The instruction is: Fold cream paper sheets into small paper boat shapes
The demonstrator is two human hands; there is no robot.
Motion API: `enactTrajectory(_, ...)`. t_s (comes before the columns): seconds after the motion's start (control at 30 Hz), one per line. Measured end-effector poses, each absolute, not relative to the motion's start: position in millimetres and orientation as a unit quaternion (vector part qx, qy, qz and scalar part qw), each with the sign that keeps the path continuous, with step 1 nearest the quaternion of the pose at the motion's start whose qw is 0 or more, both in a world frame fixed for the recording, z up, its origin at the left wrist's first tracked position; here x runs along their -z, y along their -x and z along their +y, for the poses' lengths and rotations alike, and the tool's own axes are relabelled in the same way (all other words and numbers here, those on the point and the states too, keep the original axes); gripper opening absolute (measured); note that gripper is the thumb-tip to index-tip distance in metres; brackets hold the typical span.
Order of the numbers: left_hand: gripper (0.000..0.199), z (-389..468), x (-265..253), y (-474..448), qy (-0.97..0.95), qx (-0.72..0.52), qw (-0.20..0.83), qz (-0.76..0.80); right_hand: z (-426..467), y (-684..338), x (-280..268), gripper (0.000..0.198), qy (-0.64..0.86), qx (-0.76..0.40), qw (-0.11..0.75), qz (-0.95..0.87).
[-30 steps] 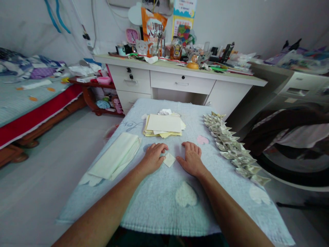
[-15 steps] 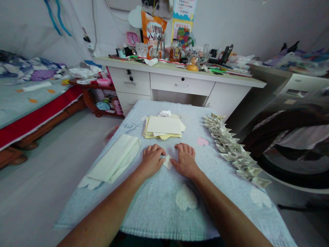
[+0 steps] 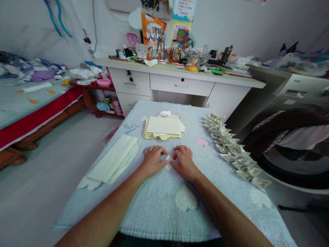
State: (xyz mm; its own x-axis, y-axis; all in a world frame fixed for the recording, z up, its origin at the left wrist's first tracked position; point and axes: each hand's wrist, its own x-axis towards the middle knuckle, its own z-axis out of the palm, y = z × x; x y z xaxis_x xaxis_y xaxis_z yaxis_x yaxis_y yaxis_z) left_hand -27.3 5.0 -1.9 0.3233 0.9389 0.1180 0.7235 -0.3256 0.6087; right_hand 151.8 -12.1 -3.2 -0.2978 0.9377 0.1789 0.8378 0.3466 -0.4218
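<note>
A small folded square of pale paper (image 3: 168, 166) lies on the blue cloth, turned so that a corner points towards me. My left hand (image 3: 153, 160) is at its left side, fingers curled and thumb on the paper. On the other side my right hand (image 3: 185, 162) rests with bent fingers, its thumb and forefinger at the paper's right edge. Both hands partly cover the paper. Just beyond them sits a stack of cream and yellow paper sheets (image 3: 164, 125).
A blue cloth (image 3: 154, 206) covers the table. Larger folded pale sheets (image 3: 114, 159) lie at left. Rows of folded paper boats (image 3: 228, 147) stand along the right edge. Behind are a cluttered white desk (image 3: 182, 85) and, at right, a washing machine (image 3: 290, 103).
My fingertips have drawn in closer to the small paper. The left thumb has slid down along its edge, and the right forefinger has curled towards the right thumb.
</note>
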Motion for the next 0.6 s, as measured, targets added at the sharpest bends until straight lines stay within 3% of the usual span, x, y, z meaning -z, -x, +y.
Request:
enactTrajectory(0.1, 0.026, 5.0, 1.0, 25.8, -0.77, -0.27, 0.315, 0.484, -11.9, -154.2, 6.1, 0.011, 0.527, -0.143, 0.249, -0.8)
enactTrajectory(0.27, 0.012, 5.9, -1.7, 26.0, -0.7, -0.346, 0.425, 0.457, -12.0, -156.6, 4.1, 0.019, 0.487, -0.198, 0.355, -0.773)
enactTrajectory(0.37, 0.014, 6.3, -4.4, 25.6, -0.604, -0.409, 0.526, 0.438, -9.7, -157.4, 3.1, 0.033, 0.463, -0.289, 0.425, -0.722)
enactTrajectory(0.6, 0.027, 3.0, -7.5, 19.9, -0.508, -0.433, 0.625, 0.405, -6.1, -153.1, 5.3, 0.028, 0.374, -0.533, 0.475, -0.592)
